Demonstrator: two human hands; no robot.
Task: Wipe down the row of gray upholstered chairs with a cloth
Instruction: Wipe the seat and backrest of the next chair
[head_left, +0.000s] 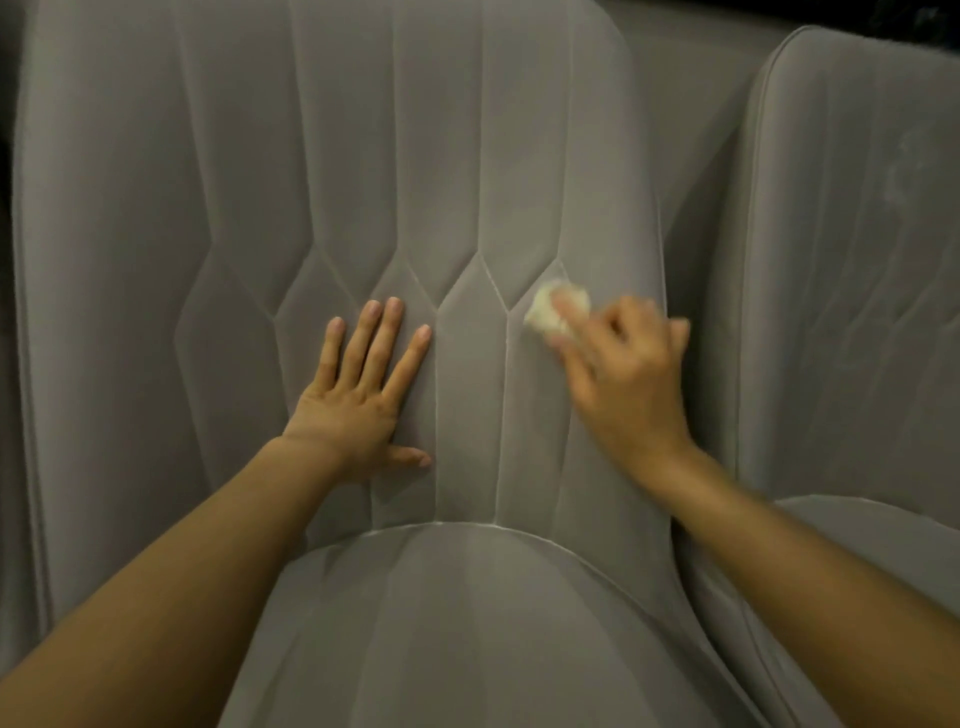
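Head view: balled cloth (551, 313) against upright chair back (363, 156).

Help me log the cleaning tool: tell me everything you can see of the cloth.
The cloth is a small, pale cream wad, bunched up rather than spread flat, and looks soft. The right hand grips it, fingers curled over it and hiding part. It lies against the gray chair back, on its right side beside a stitched seam. It is blurred, so weave and edges cannot be told.
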